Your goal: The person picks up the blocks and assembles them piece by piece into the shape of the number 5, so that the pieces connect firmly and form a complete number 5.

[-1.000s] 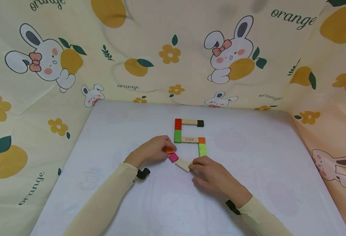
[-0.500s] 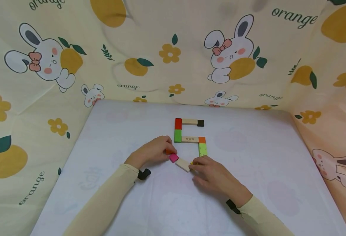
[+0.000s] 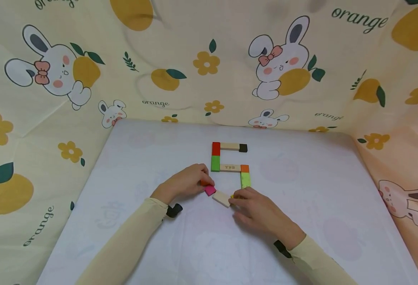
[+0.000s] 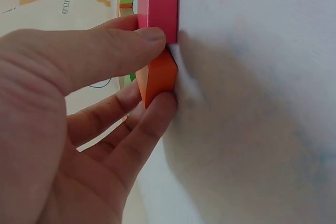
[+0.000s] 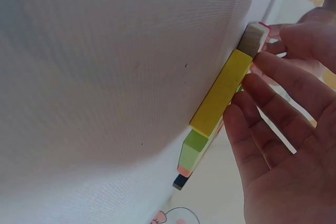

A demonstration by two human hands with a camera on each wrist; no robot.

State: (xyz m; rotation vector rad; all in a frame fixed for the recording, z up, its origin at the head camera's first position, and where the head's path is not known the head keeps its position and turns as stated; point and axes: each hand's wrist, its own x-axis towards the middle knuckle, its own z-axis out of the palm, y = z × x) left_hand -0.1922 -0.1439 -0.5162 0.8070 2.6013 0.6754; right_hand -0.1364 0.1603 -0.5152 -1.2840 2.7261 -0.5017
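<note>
My left hand (image 3: 185, 181) bends over a pink block (image 4: 163, 11). In the left wrist view its thumb presses the near side of that block, with a finger behind it. An orange block (image 4: 160, 77) adjoins the pink one, and other fingertips touch it. The right hand (image 3: 262, 209) rests extended fingertips on a long yellow block (image 5: 220, 93), which it mostly covers in the head view. Between the hands lies a plain wooden block (image 3: 221, 198), slanted, one end by the right fingertips. Beyond the yellow block is a light green one (image 3: 245, 179).
Farther back, a line of blocks continues: a small orange block (image 3: 245, 168), a printed wooden block (image 3: 230, 168), a green block (image 3: 215, 163), a red block (image 3: 216, 149), another wooden block (image 3: 229, 146) and a black block (image 3: 243, 148). All lie on a white tabletop (image 3: 151, 245).
The left fingers have shifted slightly towards the pink block and now cover more of the orange one. The right hand stays in place; the head view has tilted a little.
</note>
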